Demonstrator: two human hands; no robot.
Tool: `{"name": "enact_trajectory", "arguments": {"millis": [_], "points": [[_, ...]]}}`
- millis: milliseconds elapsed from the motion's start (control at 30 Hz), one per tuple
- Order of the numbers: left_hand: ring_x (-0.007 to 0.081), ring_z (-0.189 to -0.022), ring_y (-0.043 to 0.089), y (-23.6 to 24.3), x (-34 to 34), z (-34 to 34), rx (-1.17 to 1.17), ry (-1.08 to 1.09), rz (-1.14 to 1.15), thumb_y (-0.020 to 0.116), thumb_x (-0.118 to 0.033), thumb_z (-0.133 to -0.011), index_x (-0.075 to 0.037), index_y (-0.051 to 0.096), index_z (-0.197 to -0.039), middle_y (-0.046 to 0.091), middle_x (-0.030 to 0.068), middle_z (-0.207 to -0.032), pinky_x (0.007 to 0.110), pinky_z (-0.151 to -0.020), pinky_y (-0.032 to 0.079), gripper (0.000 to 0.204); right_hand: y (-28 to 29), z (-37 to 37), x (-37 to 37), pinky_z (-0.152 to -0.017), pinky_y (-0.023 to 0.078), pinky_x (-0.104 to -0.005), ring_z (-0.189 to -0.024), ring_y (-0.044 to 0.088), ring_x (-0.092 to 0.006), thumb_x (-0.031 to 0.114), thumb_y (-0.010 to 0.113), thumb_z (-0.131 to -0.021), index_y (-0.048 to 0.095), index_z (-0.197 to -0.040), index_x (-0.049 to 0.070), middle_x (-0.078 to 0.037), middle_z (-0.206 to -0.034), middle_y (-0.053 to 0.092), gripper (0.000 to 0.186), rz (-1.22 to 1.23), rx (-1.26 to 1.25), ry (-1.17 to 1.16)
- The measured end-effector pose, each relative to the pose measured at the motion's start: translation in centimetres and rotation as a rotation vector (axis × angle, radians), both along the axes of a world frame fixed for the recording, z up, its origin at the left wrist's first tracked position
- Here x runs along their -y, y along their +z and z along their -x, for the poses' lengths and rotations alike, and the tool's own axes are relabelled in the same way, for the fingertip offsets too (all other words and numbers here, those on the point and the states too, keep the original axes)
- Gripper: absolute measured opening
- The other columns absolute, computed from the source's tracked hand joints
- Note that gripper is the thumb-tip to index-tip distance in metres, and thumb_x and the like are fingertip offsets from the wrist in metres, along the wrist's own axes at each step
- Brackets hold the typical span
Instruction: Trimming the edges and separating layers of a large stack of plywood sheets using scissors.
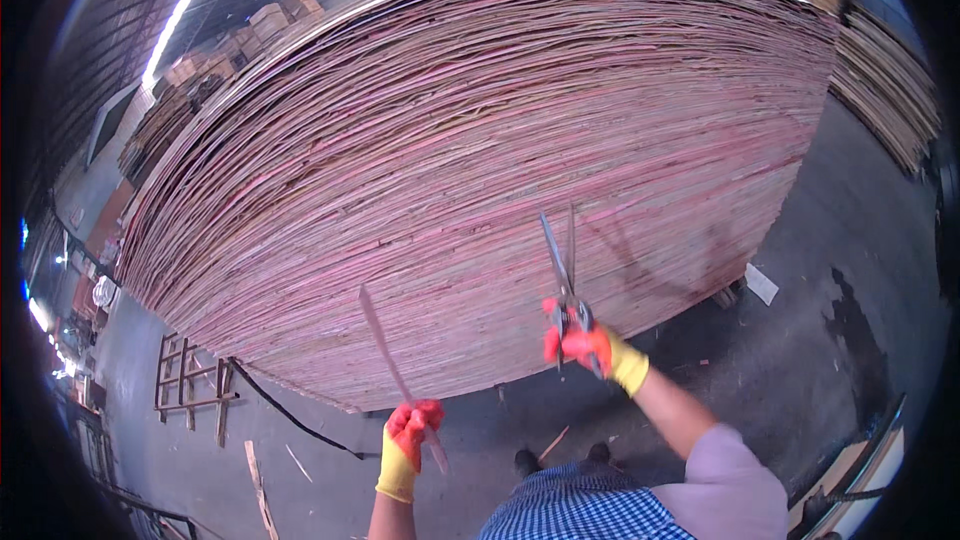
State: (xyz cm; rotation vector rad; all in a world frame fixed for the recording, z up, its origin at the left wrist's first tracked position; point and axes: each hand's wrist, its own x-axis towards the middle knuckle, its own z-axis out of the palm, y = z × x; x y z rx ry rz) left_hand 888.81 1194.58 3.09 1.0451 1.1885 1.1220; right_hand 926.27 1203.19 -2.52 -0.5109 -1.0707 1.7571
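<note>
A tall stack of thin pinkish wood veneer sheets fills the view in front of me. My left hand, in a red and yellow glove, is closed round a long narrow strip of veneer that points up and to the left. In my right hand, gloved alike, is a pair of large shears. The two long blades stand apart and point up toward the stack's lower face. Whether the blades touch the sheets I cannot tell.
On the floor at left lie a wooden frame, a dark strap and veneer scraps. White paper lies by the stack's right corner. Another stack stands at far right. Boards lean at lower right.
</note>
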Motion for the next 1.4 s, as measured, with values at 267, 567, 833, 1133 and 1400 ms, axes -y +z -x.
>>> {"name": "enact_trajectory", "arguments": {"millis": [267,567,833,1133,1400], "points": [[0.013,-0.064,0.059,-7.0,1.3,-0.3,-0.064,0.261,0.028,0.058,-0.02,-0.099,0.001,0.065,-0.11,0.067,0.0066,-0.077,0.026,-0.061,0.049,0.025,-7.3,2.9,12.3,-0.094,0.051,-0.0563,-0.092,0.066,-0.0327,0.007,0.055,-0.095,0.038,-0.151,0.019,-0.013,-0.099,0.065,0.059,0.611,-0.656,-0.146],[0.005,-0.07,0.059,-3.1,-4.9,-8.2,-0.468,0.052,-0.151,0.07,-0.019,-0.087,-0.002,0.066,-0.122,0.068,0.0004,-0.079,0.026,-0.066,0.05,0.039,-8.2,-1.2,16.7,-0.078,0.055,-0.0531,-0.079,0.066,-0.029,0.015,0.064,-0.094,0.034,-0.15,0.017,-0.012,-0.089,0.066,0.063,0.653,-0.512,-0.502],[0.0229,-0.078,0.069,-0.5,-11.9,-11.6,-0.945,-0.122,-0.776,0.066,-0.011,-0.086,-0.014,0.07,-0.119,0.07,0.0164,-0.115,0.033,-0.064,0.053,0.034,-9.3,-2.0,19.4,-0.071,0.056,-0.0487,-0.075,0.065,-0.0264,0.019,0.066,-0.093,0.049,-0.133,0.011,-0.011,-0.086,0.065,0.044,0.653,-0.379,-0.742],[0.0533,-0.142,0.03,16.9,-22.2,-16.9,-1.576,0.066,-1.338,0.061,0.0,-0.071,-0.024,0.066,-0.13,0.037,0.0135,-0.159,0.064,-0.112,0.032,0.064,0.7,-11.0,15.9,-0.065,0.052,-0.0329,-0.068,0.059,-0.0151,0.009,0.071,-0.084,0.05,-0.132,0.006,-0.005,-0.082,0.06,0.053,0.252,0.174,-0.856],[0.0346,-0.147,0.032,28.5,-28.6,-23.5,-1.472,0.162,-1.821,0.064,-0.001,-0.071,-0.024,0.054,-0.142,0.04,0.0077,-0.157,0.054,-0.117,0.032,0.075,26.5,-21.2,4.7,-0.084,0.05,-0.0363,-0.091,0.064,-0.0197,0.015,0.068,-0.085,0.054,-0.135,0.005,-0.011,-0.1,0.068,0.054,-0.594,1.294,-1.261]]}}
